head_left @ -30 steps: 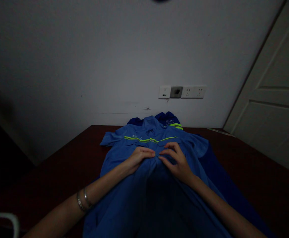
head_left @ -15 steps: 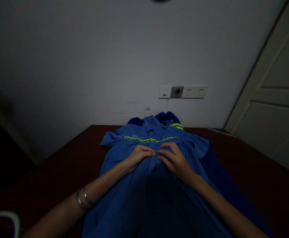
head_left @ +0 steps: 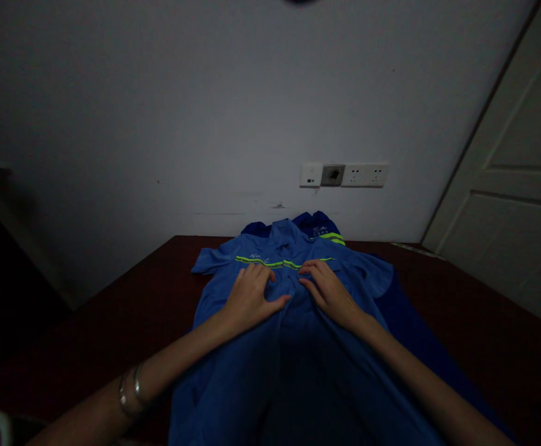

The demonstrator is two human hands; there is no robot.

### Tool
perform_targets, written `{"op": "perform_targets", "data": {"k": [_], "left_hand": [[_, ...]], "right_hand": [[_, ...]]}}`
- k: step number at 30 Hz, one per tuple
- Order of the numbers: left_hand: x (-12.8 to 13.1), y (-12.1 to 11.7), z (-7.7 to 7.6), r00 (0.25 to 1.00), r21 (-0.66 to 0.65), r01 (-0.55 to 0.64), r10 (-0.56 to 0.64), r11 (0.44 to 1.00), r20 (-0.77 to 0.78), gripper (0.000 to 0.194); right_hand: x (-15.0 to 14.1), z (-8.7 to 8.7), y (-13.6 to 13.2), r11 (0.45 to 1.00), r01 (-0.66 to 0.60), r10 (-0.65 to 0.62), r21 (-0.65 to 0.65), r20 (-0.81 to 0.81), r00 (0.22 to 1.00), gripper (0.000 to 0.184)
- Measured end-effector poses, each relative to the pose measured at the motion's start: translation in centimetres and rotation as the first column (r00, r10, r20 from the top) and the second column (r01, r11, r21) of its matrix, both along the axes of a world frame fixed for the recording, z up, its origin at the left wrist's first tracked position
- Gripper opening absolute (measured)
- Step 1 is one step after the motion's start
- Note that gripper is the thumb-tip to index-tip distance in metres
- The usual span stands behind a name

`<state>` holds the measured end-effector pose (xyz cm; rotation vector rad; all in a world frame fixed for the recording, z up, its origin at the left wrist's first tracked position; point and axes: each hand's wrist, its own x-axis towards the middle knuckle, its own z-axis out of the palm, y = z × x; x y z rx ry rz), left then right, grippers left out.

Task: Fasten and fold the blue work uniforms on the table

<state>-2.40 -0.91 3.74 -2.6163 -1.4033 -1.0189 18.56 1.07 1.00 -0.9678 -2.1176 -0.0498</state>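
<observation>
A blue short-sleeved work shirt [head_left: 246, 371] with yellow-green chest stripes lies front up, its collar toward the wall. The lower front hangs apart below my hands. My left hand [head_left: 250, 296] rests on the left chest below the stripe, thumb stretched toward the front opening and apart from the bent fingers. On the other side of the opening, my right hand [head_left: 326, 291] has its fingers curled together at the shirt's front edge, pinching the cloth. Under the shirt lies a darker blue garment [head_left: 409, 322], showing at the collar end and along the right side.
The garments lie on a dark red-brown table [head_left: 158, 279] against a grey wall [head_left: 158, 111]. Wall sockets [head_left: 365, 175] sit above the table's far edge. A white panelled door [head_left: 512, 167] stands at the right. Part of a white curved object [head_left: 0, 421] shows at the lower left.
My left hand has opened from a pinch near the front opening, its fingers moving up and left. My right hand's fingers have drawn closer together at the opening's right edge.
</observation>
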Motion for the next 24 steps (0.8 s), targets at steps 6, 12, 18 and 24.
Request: {"op": "perform_targets", "data": {"k": [6, 12, 18, 24], "left_hand": [[-1.2, -2.5, -1.5, 0.956, 0.043, -0.096, 0.104, 0.994, -0.273, 0.034], [-2.9, -0.1, -0.7, 0.999, -0.209, 0.039, -0.045, 0.977, -0.022, 0.008], [-4.3, 2.3, -0.5, 0.901, -0.519, 0.328, -0.096, 0.789, 0.424, 0.020], [-4.6, 2.6, -0.7, 0.757, -0.623, 0.476, 0.072, 0.620, 0.650, 0.027]], "right_hand": [[0.1, 0.0, 1.3, 0.990, -0.104, 0.090, -0.095, -0.139, 0.986, 0.014], [0.3, -0.2, 0.9, 0.974, -0.128, 0.093, -0.185, -0.184, 0.978, 0.016], [0.1, 0.4, -0.8, 0.972, -0.141, 0.102, -0.188, -0.203, 0.974, 0.028], [-1.4, 0.8, -2.2, 0.962, -0.154, 0.123, -0.227, -0.147, 0.982, 0.059]]}}
